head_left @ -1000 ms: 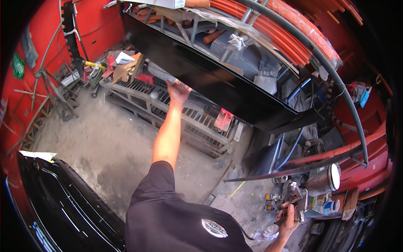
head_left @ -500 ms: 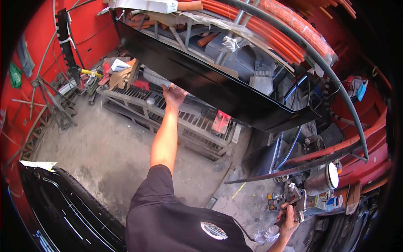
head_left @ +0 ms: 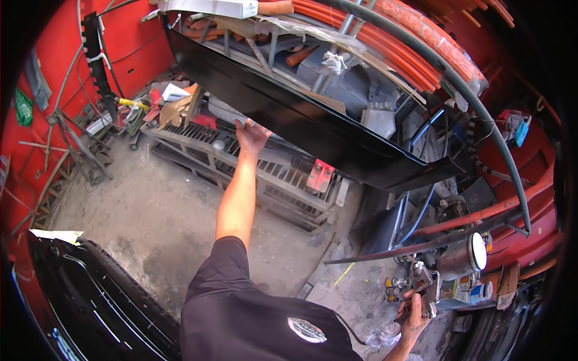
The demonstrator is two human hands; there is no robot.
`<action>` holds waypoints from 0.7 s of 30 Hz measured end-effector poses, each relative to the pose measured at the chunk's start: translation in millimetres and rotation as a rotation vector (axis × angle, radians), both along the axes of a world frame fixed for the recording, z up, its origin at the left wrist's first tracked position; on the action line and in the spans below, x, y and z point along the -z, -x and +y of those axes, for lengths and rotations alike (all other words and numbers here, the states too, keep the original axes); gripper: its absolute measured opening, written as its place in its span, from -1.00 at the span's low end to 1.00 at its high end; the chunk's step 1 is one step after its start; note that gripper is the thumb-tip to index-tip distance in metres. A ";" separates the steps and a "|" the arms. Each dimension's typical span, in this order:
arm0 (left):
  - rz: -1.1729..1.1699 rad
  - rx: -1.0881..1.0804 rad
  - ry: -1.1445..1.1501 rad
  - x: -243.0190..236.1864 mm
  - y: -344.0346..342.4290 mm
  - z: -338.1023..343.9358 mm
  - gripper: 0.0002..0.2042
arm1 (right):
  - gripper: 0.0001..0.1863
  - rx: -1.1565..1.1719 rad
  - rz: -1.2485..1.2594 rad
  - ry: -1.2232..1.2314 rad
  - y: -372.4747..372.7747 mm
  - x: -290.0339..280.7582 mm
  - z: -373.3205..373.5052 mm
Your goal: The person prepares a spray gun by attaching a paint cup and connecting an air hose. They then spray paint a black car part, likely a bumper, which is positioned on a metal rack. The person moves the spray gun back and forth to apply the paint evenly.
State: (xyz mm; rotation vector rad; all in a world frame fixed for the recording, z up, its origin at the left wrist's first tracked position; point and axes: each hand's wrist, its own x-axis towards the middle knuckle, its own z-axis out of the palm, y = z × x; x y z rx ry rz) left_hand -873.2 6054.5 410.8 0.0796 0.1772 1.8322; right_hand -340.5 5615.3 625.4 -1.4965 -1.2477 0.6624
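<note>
A long glossy black vehicle body panel (head_left: 301,129) hangs slanted across the upper middle, its left end higher than its right. My left hand (head_left: 251,136) reaches up with the arm stretched out, fingers closed at the panel's lower edge; the fingertips are partly hidden there. Low on the right, my right hand (head_left: 415,311) is wrapped around a metal spray gun (head_left: 428,290), held away from the panel. A grey metal paint cup (head_left: 460,260) with a pale round end is attached to the gun. A dark hose runs beside my shirt toward that hand.
Under the panel stands a low slatted bench (head_left: 241,165) bearing a red block (head_left: 320,175). Another black body panel (head_left: 90,301) lies at lower left. A curved dark metal tube (head_left: 503,144) arcs around the right. Orange tubes (head_left: 385,45) fill the rack behind; small cans stand near the gun.
The whole view has shifted very slightly. My left hand stays at the panel's lower edge, and my right hand keeps hold of the spray gun.
</note>
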 end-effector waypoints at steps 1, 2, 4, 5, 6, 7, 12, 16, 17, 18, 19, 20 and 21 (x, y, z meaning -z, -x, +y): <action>0.003 0.001 0.005 -0.3 -0.6 -1.1 -0.31 | -0.55 0.003 0.002 0.000 -0.4 1.0 0.4; 0.007 -0.001 0.009 0.8 1.7 -0.5 -0.31 | -0.54 0.003 0.006 -0.003 -0.4 1.6 1.2; 0.008 -0.002 0.004 3.2 7.0 -0.7 -0.31 | -0.54 0.005 0.017 -0.005 1.0 1.8 3.0; 0.006 0.003 -0.005 6.0 9.0 -0.3 -0.31 | -0.53 0.010 0.024 -0.006 1.5 2.3 2.8; 0.004 0.009 -0.014 8.6 11.6 -0.4 -0.31 | -0.53 0.007 0.022 -0.014 2.1 2.0 2.8; 0.000 -0.006 0.023 11.5 14.0 -1.5 -0.31 | -0.53 0.006 0.020 -0.023 2.9 0.6 3.2; 0.047 0.025 0.128 42.9 -16.0 -29.9 -0.23 | -0.67 0.081 0.048 0.022 -12.5 4.6 -9.8; 0.304 0.167 0.301 114.8 -31.3 -88.6 -0.27 | -0.64 0.154 0.075 0.034 -3.0 -19.4 -3.3; 0.316 0.222 0.362 135.9 -38.1 -110.4 -0.35 | -0.64 0.190 0.093 0.007 -0.8 -26.4 -2.1; 0.273 0.386 0.374 171.9 -31.1 -124.8 -0.57 | -0.62 0.178 0.111 -0.015 -3.8 -35.3 -2.7; 0.318 0.454 0.441 178.5 -77.1 -153.1 -0.72 | -0.60 0.213 0.107 -0.020 -10.3 -37.5 -10.1; 0.211 0.514 0.506 216.5 -70.5 -172.1 -0.66 | -0.59 0.177 0.148 -0.050 -18.2 -43.3 -11.4; 0.257 0.496 0.677 247.8 -83.9 -197.2 -0.56 | -0.58 0.170 0.175 -0.078 -23.9 -49.0 -13.0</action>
